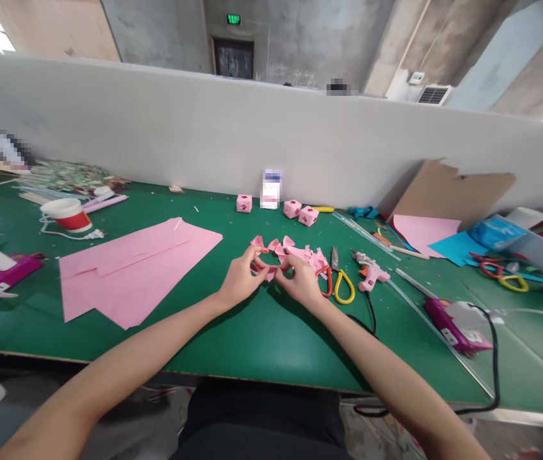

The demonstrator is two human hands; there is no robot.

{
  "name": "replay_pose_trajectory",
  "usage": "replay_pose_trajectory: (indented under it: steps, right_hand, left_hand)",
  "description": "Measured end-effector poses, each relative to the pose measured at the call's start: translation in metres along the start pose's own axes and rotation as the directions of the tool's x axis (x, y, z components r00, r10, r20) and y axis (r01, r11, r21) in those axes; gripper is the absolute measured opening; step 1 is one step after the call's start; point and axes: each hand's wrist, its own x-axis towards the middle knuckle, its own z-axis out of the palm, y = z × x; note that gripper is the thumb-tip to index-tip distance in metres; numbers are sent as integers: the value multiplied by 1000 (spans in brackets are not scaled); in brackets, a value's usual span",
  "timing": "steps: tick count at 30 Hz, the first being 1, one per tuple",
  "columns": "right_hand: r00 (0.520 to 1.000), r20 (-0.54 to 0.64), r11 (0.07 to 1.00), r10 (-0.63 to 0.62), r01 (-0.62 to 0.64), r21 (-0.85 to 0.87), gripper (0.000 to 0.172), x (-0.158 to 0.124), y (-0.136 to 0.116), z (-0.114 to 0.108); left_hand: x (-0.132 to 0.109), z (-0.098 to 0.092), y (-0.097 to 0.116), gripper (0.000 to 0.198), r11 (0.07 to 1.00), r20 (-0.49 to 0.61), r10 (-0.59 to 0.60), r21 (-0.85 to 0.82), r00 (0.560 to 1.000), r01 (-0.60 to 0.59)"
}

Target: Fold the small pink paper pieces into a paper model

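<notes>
Both my hands meet over the green table [233, 338], pinching one small folded pink paper piece [270, 273] between them. My left hand [241, 277] grips its left side with curled fingers. My right hand [300, 279] grips its right side the same way. Just beyond my fingers lie several cut pink paper scraps [295, 251]. Three small pink paper cubes [244, 203] [292, 208] [308, 216] stand farther back near the white partition.
Large pink paper sheets [132, 268] lie left of my hands. Scissors with yellow handles [341, 281] and a pink glue gun [370, 271] lie to the right, a purple glue gun [456, 322] farther right. A red-and-white cup [68, 214] stands at the far left.
</notes>
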Motion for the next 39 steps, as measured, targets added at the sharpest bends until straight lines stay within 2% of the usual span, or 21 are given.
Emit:
replay_pose_trajectory:
  steps: [6, 9, 10, 13, 15, 23, 29, 32, 34, 36, 39]
  right_hand:
    - [996, -36, 996, 86, -87, -26, 9, -1, 7, 0]
    - [996, -42, 996, 85, -83, 35, 6, -1, 10, -2]
    - [996, -39, 995, 77, -75, 68, 5, -1, 10, -2]
    - [999, 13, 988, 29, -31, 152, 18, -2, 6, -1]
    - [998, 58, 986, -7, -2, 168, 17, -3, 2, 0]
    - [990, 88, 994, -106, 102, 47, 14, -9, -7, 1]
    - [997, 30, 997, -77, 78, -12, 13, -8, -6, 2]
    - [1000, -8, 1000, -16, 16, -6, 13, -6, -1, 0]
    - [1000, 13, 1000, -4, 4, 11, 13, -5, 2, -2]
    - [998, 59, 1000, -24, 22, 21, 12, -5, 3, -2]
    - [992, 107, 997, -63, 58, 49, 9, -6, 2, 0]
  left_hand:
    - [3, -3, -2, 29, 999, -84, -17, 34, 996, 20]
    - [5, -4, -6, 31, 1000, -121, -18, 1, 992, 18]
    - [5, -3, -7, 31, 1000, -118, -17, -12, 993, 16]
    - [3, 0, -8, 29, 998, -63, -17, -57, 998, 14]
    - [1, 2, -8, 29, 996, -19, -14, -84, 1000, 12]
    - [-5, 5, -6, 34, 999, 73, 41, -2, 996, -41]
    - [3, -1, -12, 38, 995, -6, 23, 95, 1000, -23]
    - [7, -5, -15, 34, 999, -57, -20, 38, 998, 22]
    - [6, -4, -14, 31, 999, -28, -19, -45, 999, 18]
    - [3, -1, -11, 34, 993, 49, 14, -114, 999, -9]
    - [-1, 4, -8, 33, 989, 148, 33, -147, 988, -11]
